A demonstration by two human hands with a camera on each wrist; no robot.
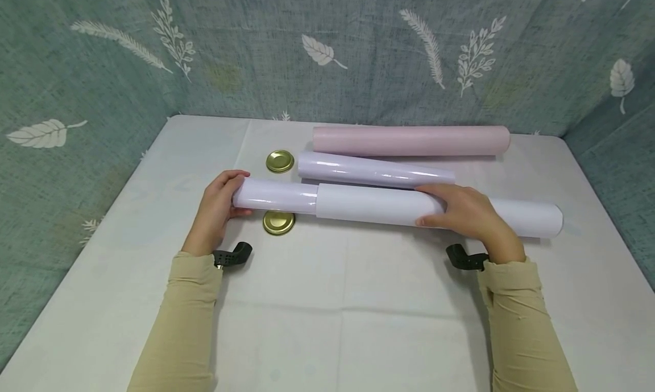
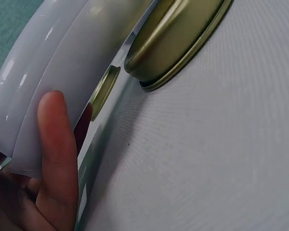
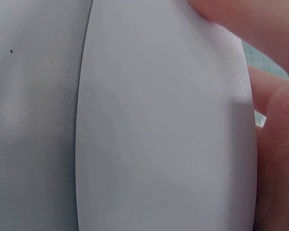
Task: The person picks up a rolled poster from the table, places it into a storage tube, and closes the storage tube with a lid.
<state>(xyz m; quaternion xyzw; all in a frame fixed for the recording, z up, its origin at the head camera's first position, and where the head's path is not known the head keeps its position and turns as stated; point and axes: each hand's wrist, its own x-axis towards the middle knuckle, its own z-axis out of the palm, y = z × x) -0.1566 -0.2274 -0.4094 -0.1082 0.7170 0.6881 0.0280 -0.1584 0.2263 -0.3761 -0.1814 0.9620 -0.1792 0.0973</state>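
Left hand (image 1: 217, 207) grips the glossy inner roll's (image 1: 276, 196) end, right hand (image 1: 468, 213) curls over the matte outer tube (image 1: 389, 205); keep axes aligned, push slowly, avoid crumpling.

We saw a glossy white roll (image 1: 276, 195) lying level across the table, its right part tucked inside a wider matte white paper tube (image 1: 389, 205), so the two formed one long line. The glossy end stuck out leftward, just above a gold lid (image 1: 278, 222).
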